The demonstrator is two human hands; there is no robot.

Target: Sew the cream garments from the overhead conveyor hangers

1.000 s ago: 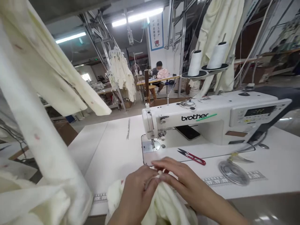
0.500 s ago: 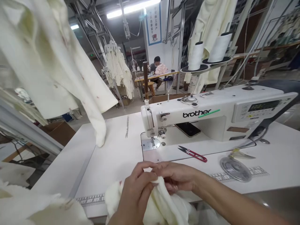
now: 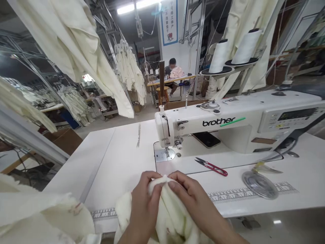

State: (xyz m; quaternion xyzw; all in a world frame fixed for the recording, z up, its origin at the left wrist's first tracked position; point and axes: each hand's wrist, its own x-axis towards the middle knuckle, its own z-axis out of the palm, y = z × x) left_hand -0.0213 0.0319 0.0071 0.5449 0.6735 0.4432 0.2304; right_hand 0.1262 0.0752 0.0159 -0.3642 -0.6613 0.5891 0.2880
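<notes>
A cream fleecy garment (image 3: 167, 213) hangs bunched over the table's front edge. My left hand (image 3: 146, 200) pinches its upper edge between thumb and fingers. On the same edge, a little to the right, my right hand (image 3: 189, 191) is closed in a pinch too, so a short fold stands up between both thumbs. The garment's lower part runs out of view. Just beyond my hands is the needle plate (image 3: 162, 155) of a white Brother sewing machine (image 3: 210, 123), with no cloth under the needle.
Red-handled thread snips (image 3: 212, 166), a clear round dish (image 3: 260, 184) and a phone (image 3: 207, 139) lie on the white table (image 3: 122, 169). Thread cones (image 3: 219, 57) stand behind the machine. More cream cloth (image 3: 45, 217) is at lower left; garments (image 3: 96, 64) hang above. A person (image 3: 172, 69) sits far back.
My right hand has drawn back from across the left and now grips the edge beside it. The garment's edge is spread between them. The hanging garment at left has swung up; the view shifted slightly.
</notes>
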